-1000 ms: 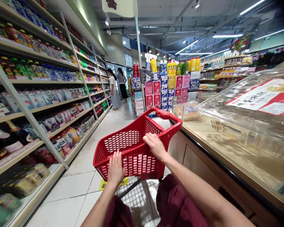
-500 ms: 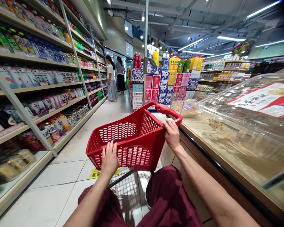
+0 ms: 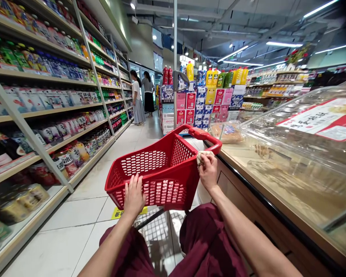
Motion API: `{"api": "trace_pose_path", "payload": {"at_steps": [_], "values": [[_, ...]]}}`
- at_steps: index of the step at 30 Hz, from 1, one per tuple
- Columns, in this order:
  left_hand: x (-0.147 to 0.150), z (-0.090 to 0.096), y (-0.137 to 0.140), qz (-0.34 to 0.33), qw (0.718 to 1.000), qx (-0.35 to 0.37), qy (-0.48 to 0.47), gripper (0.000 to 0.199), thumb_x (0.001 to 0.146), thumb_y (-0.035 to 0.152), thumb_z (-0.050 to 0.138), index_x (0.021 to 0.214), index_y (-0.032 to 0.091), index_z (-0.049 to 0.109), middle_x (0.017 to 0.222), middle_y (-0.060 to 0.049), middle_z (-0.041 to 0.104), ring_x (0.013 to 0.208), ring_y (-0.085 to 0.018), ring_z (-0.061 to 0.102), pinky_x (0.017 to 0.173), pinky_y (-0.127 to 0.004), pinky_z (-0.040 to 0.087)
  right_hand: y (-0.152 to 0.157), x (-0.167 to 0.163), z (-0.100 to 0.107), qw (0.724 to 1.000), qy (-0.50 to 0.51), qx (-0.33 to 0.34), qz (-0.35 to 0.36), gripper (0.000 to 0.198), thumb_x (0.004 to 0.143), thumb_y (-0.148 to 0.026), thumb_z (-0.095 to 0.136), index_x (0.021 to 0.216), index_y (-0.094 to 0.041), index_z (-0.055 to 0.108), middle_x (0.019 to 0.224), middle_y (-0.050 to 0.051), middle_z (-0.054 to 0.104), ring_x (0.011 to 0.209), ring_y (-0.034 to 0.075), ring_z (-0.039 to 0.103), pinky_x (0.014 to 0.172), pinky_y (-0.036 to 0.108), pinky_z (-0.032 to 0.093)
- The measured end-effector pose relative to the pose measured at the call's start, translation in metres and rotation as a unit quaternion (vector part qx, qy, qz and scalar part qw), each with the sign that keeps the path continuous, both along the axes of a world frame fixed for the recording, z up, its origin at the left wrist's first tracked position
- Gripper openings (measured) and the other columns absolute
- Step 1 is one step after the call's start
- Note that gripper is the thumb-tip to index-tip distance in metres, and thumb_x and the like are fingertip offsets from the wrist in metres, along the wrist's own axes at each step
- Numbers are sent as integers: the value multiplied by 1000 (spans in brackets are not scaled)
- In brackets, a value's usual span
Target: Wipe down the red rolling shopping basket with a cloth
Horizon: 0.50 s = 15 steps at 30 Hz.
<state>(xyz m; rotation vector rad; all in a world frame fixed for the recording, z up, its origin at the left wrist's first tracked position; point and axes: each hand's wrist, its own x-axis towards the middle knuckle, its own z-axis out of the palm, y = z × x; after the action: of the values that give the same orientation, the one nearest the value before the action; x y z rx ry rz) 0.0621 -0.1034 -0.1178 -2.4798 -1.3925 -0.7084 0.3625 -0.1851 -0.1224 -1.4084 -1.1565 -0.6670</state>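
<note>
A red plastic shopping cart (image 3: 187,188) stands before my knees, its basket bare inside. My left hand (image 3: 135,195) grips the near side rim, with the fingers laid over the edge and the thumb hidden. Crumpled in my right hand (image 3: 209,173) is a small whitish cloth (image 3: 203,157), pressed against the cart's upper side by the handle end. The fingers of that hand are bent round the cloth. The red handle bar (image 3: 209,140) curves just above it.
Drink shelves (image 3: 54,111) line the left side. A wooden display counter (image 3: 256,192) with clear-lidded food boxes (image 3: 305,115) runs close on the right. Stacked drink cartons (image 3: 187,107) and a pole (image 3: 175,46) stand ahead. Two people (image 3: 138,98) stand down the aisle by the shelves.
My right hand has slid slightly down and left along the cart's side, and its cloth now shows. My left hand and the cart stay nearly in place. The view has shifted slightly.
</note>
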Motion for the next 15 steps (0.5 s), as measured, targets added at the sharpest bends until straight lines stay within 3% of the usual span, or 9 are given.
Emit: {"api": "trace_pose_path", "payload": {"at_steps": [4,6,8,10,13,15], "values": [[0,2,0,0,1000,-4,-10,56,69,11,41,124,12,37,135,-13,38,129,-25,26,105,-48,24,-12,-20,-27,995,-56,-63,60,28,75,-11,40,92,-21,61,85,4,50,76,14,53,68,27,49],[-1,0,2,-2,1000,-3,-12,56,68,11,41,124,13,37,135,-13,38,129,-25,26,105,-48,24,-18,-21,-30,993,-66,-70,73,26,75,-12,40,86,-22,62,80,3,51,72,14,53,65,25,49],[-1,-2,3,-5,1000,1,-14,57,68,11,41,125,13,37,135,-13,38,129,-25,26,105,-48,24,-19,-9,-12,998,-40,-41,40,30,76,-12,38,94,-21,60,91,7,51,84,18,53,75,31,48],[-1,-3,3,-8,1000,5,-17,57,68,11,41,125,14,37,134,-13,38,129,-25,25,105,-49,23,-12,7,21,1000,1,-10,-29,38,77,-12,37,109,-18,54,106,11,48,101,23,46,86,39,41],[1,-2,3,-3,1000,1,-20,57,68,12,42,125,14,37,135,-12,38,129,-25,25,105,-49,22,6,6,57,995,-24,-64,-67,39,76,-10,37,109,-19,56,106,10,53,102,24,43,89,41,37],[0,-1,2,-1,1000,-3,-16,57,68,12,42,125,13,37,135,-12,38,129,-25,25,105,-49,22,16,-18,59,989,-83,-117,-26,35,79,-9,38,104,-20,60,103,8,56,98,22,44,87,37,38]]}}
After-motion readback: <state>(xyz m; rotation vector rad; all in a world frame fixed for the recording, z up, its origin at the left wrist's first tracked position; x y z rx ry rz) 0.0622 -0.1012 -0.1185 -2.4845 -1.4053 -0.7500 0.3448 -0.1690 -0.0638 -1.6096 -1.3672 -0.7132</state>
